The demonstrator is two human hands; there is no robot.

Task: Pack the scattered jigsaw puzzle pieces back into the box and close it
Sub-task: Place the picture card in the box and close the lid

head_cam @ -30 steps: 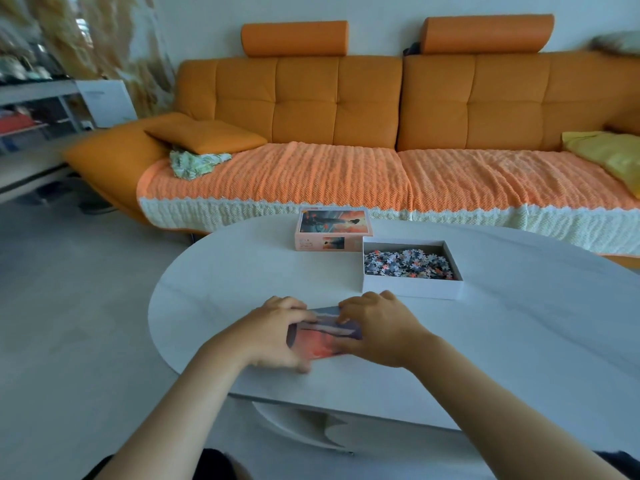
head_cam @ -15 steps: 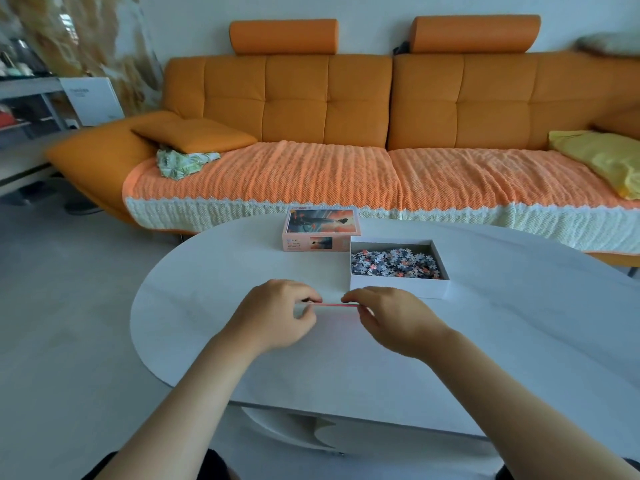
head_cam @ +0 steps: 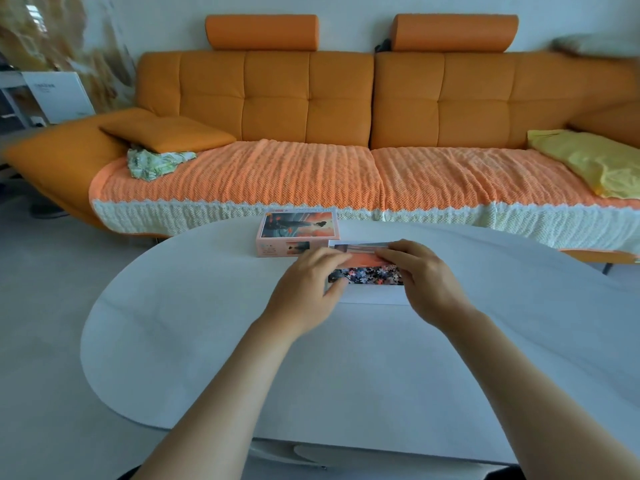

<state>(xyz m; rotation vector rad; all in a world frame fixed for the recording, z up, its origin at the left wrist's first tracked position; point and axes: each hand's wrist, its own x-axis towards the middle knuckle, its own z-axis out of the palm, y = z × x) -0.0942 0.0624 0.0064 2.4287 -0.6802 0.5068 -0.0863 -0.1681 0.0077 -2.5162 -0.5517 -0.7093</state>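
Hands (head_cam: 311, 285) meet over the open box (head_cam: 372, 295), which sits toward the far edge of the white tabletop (head_cam: 207, 341), a little right of its middle. I hold a flat printed sheet (head_cam: 362, 258), orange and grey on its face, by its two short ends: my left hand pinches the left end, my right hand (head_cam: 420, 278) the right end, fingers closed narrowly on the sheet's edges. The sheet's long axis runs left to right, parallel to the box's near wall and to the table's far edge. It hangs tilted above the box, its far edge higher, its near edge low over the loose puzzle pieces (head_cam: 367, 275) that show dark and speckled in the tray beneath. The box lies directly under the grip, so the coming move looks to me like a straight lowering rather than a reach to either side; both hands are equally near, one at each end of the tray. Whether the sheet already touches the pieces I cannot tell.

Just left of the box, touching or almost touching its far left corner, stands the lid (head_cam: 298, 233), picture side up, nearer my left hand. I judge the packing close to done: no stray pieces show on the tabletop, and the lid has not yet gone on. Behind the far edge runs an orange sofa (head_cam: 311, 98).
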